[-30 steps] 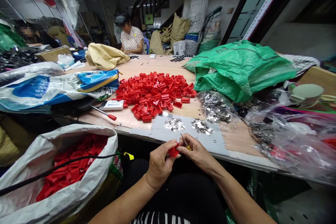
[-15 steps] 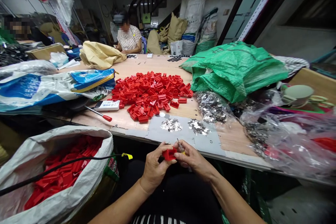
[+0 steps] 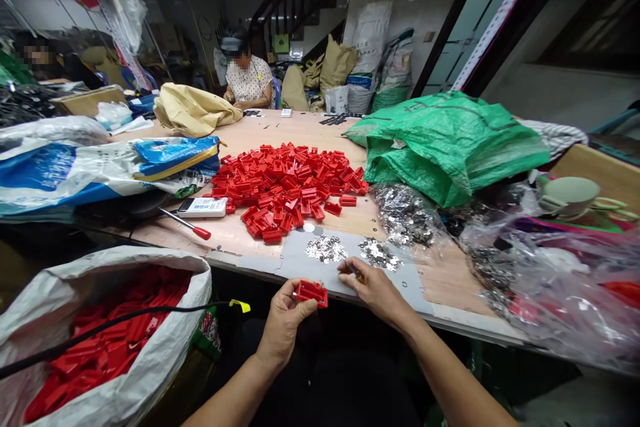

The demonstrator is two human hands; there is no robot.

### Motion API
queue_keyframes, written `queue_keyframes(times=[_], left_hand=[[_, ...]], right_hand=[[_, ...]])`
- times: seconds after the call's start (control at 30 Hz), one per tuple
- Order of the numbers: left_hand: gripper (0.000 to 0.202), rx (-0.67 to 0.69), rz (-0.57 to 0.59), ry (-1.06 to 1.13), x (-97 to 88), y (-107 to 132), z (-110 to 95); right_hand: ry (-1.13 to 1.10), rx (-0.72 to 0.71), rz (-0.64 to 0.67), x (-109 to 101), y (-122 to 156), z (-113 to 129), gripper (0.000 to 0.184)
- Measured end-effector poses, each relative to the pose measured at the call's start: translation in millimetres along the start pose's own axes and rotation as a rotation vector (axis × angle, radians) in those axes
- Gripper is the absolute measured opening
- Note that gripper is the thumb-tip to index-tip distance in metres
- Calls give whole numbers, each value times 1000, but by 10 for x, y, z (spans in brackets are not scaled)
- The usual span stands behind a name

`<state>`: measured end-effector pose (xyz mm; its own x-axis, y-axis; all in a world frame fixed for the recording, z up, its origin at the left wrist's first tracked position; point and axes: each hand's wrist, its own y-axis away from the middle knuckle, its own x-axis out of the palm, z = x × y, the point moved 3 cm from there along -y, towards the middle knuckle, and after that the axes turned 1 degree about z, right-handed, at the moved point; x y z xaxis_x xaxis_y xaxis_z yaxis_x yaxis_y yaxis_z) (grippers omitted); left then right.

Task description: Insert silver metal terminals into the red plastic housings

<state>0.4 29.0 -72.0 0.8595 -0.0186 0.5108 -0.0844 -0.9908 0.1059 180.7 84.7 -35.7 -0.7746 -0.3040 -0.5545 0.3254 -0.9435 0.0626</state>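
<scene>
Over the table's near edge, my left hand (image 3: 284,320) pinches a small red plastic case (image 3: 312,293) by its left end. Its open, hollow side faces up, and something shiny shows inside. To the right, my right hand (image 3: 373,287) is above the grey mat (image 3: 320,275), its thumb and fingers curled together around a small tool (image 3: 359,275) that is mostly hidden. Just beyond those fingertips lie a pile of small flat metal pieces (image 3: 326,249) and a second metal pile (image 3: 380,255) to its right.
A heap of red cases (image 3: 290,180) covers the table's middle. A white sack (image 3: 195,280) of red parts stands at left. A red-handled screwdriver (image 3: 201,233) lies near a white box (image 3: 203,207). A green sack (image 3: 450,140) and plastic bags (image 3: 560,273) are at right. A person (image 3: 249,77) sits opposite.
My hands have come apart. The right hand has left the red case and moved forward and right toward the metal pieces; the left hand has shifted slightly left with the case.
</scene>
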Motion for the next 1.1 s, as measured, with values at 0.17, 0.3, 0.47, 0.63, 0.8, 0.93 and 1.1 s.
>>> queue_keyframes(times=[0.17,0.3,0.47,0.63,0.8,0.93,1.1], left_hand=[[27,-32,7,4,-27,-13,17],[25,-36,-1,7,-53,-19,23],[25,-29,-29,3,-97,-30,34],[27,-36,-60,0,-113,-44,19],[28,-63,-63,61,-73,-56,39],[25,-97,-45,177,-17,-63,42],[37,-121,-22,222,31,-72,-2]], right_hand=[[473,-8,-173,-140,-286,-54,13],[533,21,-192,-54,-410,-26,10],[546,27,-170,12,-509,-19,5],[501,13,-155,-32,-500,-58,8],[411,-2,-164,-93,-416,-78,8],[327,-38,-164,-123,-353,-113,10],[96,-99,-96,-85,-212,-46,19]])
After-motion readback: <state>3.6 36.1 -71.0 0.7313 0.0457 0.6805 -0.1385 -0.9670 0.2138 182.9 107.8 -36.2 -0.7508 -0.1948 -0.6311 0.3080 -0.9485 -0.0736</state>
